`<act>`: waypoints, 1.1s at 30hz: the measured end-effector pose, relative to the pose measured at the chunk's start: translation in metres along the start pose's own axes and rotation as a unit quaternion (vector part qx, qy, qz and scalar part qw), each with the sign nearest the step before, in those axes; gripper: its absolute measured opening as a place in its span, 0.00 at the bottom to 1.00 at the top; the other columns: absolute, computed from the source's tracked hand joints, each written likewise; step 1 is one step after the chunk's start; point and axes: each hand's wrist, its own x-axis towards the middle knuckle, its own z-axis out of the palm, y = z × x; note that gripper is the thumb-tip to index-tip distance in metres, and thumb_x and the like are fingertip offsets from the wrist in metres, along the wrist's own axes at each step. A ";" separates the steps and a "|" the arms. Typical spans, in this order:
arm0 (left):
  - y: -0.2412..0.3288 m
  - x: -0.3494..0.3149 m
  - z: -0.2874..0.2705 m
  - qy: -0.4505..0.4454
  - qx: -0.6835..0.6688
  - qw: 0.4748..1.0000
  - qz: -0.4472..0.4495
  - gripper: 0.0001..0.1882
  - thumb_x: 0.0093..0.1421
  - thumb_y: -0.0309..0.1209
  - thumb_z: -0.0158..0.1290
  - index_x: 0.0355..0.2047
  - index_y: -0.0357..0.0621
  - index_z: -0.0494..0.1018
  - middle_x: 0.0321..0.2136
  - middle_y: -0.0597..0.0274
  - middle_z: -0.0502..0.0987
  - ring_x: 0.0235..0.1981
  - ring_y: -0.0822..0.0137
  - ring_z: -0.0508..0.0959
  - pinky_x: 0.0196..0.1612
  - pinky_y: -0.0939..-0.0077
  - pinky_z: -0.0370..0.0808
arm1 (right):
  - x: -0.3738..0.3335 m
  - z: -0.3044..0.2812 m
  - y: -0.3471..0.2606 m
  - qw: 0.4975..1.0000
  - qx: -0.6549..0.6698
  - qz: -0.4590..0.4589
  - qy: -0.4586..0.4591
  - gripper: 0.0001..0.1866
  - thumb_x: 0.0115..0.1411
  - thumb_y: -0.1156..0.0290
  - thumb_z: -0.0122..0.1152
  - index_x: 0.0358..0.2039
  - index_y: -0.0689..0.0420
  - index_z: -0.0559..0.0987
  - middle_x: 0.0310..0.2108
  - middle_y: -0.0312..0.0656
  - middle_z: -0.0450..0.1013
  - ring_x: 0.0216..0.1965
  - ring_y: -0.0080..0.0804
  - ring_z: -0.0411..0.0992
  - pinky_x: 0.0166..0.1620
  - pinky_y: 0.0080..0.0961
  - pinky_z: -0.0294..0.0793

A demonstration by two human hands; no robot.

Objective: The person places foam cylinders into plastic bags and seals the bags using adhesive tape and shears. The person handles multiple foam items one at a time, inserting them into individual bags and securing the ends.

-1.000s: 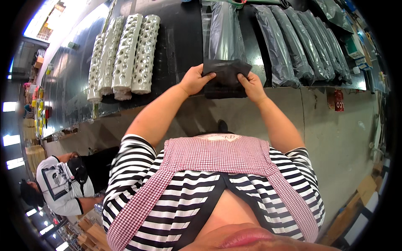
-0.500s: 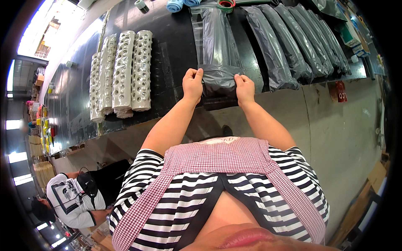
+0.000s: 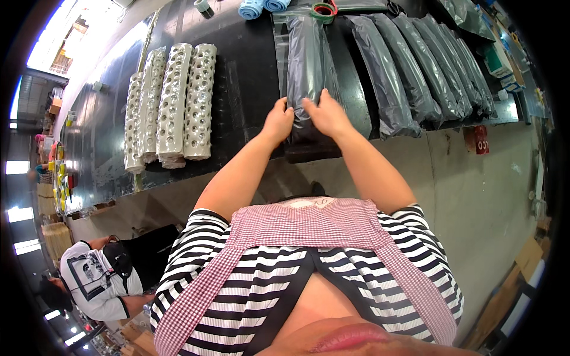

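Note:
A long bundle in a grey plastic bag [image 3: 306,50] lies on the black table in front of me, its near end by the table's edge. My left hand [image 3: 278,123] is closed at the bag's left side, fingers curled against the plastic. On the other side, my right hand [image 3: 327,117] grips the bag, its thumb lying over the top and its fingers along the right edge. The underside of both grips is hidden. The bag's lower end is dark and hangs near the edge between my wrists.
Several wrapped grey bundles [image 3: 389,74] lie side by side to the right. Left of me stand several pale rolls with round holes [image 3: 173,101] in clear film. Tape rolls [image 3: 323,12] and blue rolled cloths [image 3: 250,8] sit at the back. Another person [image 3: 98,276] is at lower left.
My hands have moved closer together, from holding the bag's spread-out near end to gripping the bundle's sides. The loose plastic flap is no longer stretched between them.

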 end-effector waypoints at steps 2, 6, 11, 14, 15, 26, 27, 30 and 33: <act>-0.026 0.011 0.012 -0.027 -0.042 0.998 -0.034 0.26 0.69 0.33 0.44 0.66 0.37 0.63 0.62 0.36 0.68 0.63 0.41 0.69 0.64 0.57 0.67 | 0.001 0.011 -0.026 0.998 -0.047 0.028 0.013 0.55 0.57 0.39 0.63 0.65 0.77 0.58 0.57 0.70 0.68 0.60 0.61 0.70 0.60 0.44 0.71; 0.044 -0.014 0.019 0.030 0.031 0.999 0.011 0.27 0.67 0.31 0.51 0.65 0.36 0.65 0.58 0.44 0.70 0.54 0.57 0.75 0.58 0.66 0.71 | 0.015 0.001 0.013 0.959 0.279 -0.033 0.047 0.60 0.48 0.56 0.79 0.68 0.76 0.53 0.59 0.63 0.68 0.58 0.49 0.72 0.59 0.35 0.72; 0.073 -0.039 -0.019 -0.224 -0.199 0.954 0.019 0.32 0.63 0.25 0.57 0.68 0.43 0.63 0.58 0.54 0.70 0.50 0.68 0.76 0.56 0.71 0.73 | 0.001 -0.042 0.067 0.858 0.513 0.008 -0.035 0.50 0.52 0.73 0.75 0.70 0.68 0.55 0.59 0.54 0.69 0.56 0.41 0.72 0.59 0.35 0.72; 0.047 -0.044 -0.078 -0.097 0.021 0.985 0.139 0.27 0.58 0.28 0.61 0.60 0.44 0.72 0.57 0.52 0.74 0.54 0.58 0.76 0.60 0.67 0.72 | -0.018 -0.083 0.087 0.898 0.438 -0.011 0.033 0.50 0.50 0.75 0.74 0.71 0.67 0.58 0.63 0.54 0.66 0.60 0.43 0.69 0.62 0.35 0.69; 0.033 -0.038 -0.107 0.009 0.145 0.964 0.225 0.23 0.56 0.29 0.62 0.52 0.42 0.77 0.52 0.48 0.77 0.55 0.48 0.75 0.61 0.61 0.71 | -0.018 -0.098 0.104 0.938 0.340 -0.022 0.059 0.50 0.49 0.75 0.75 0.71 0.63 0.59 0.62 0.55 0.67 0.59 0.44 0.70 0.62 0.34 0.69; -0.014 -0.058 -0.293 0.139 0.392 0.883 -0.217 0.62 0.45 0.49 0.72 0.74 0.50 0.48 0.64 0.41 0.65 0.61 0.42 0.70 0.63 0.54 0.69 | -0.013 -0.129 0.133 0.973 -0.167 -0.025 0.156 0.53 0.45 0.66 0.77 0.72 0.43 0.60 0.61 0.58 0.68 0.60 0.58 0.67 0.62 0.42 0.68; -0.021 -0.054 -0.309 0.123 0.351 0.907 -0.199 0.61 0.45 0.47 0.72 0.74 0.48 0.49 0.64 0.40 0.66 0.61 0.42 0.71 0.63 0.55 0.69 | -0.014 -0.128 0.119 0.973 -0.177 -0.007 0.146 0.53 0.46 0.65 0.77 0.72 0.43 0.60 0.61 0.57 0.67 0.60 0.58 0.67 0.62 0.43 0.68; -0.019 -0.059 -0.320 0.104 0.095 0.977 -0.163 0.56 0.47 0.39 0.71 0.72 0.40 0.52 0.60 0.38 0.71 0.60 0.50 0.73 0.61 0.61 0.70 | -0.017 -0.128 0.123 0.964 -0.198 -0.042 0.174 0.50 0.50 0.65 0.75 0.71 0.47 0.60 0.62 0.56 0.66 0.60 0.57 0.67 0.62 0.44 0.67; 0.007 -0.092 -0.290 0.062 -0.157 0.977 -0.133 0.56 0.49 0.31 0.71 0.73 0.36 0.51 0.61 0.43 0.69 0.59 0.59 0.72 0.60 0.68 0.70 | -0.030 -0.118 0.117 0.925 -0.201 -0.175 0.273 0.39 0.56 0.69 0.71 0.67 0.56 0.65 0.60 0.54 0.68 0.60 0.53 0.68 0.63 0.43 0.66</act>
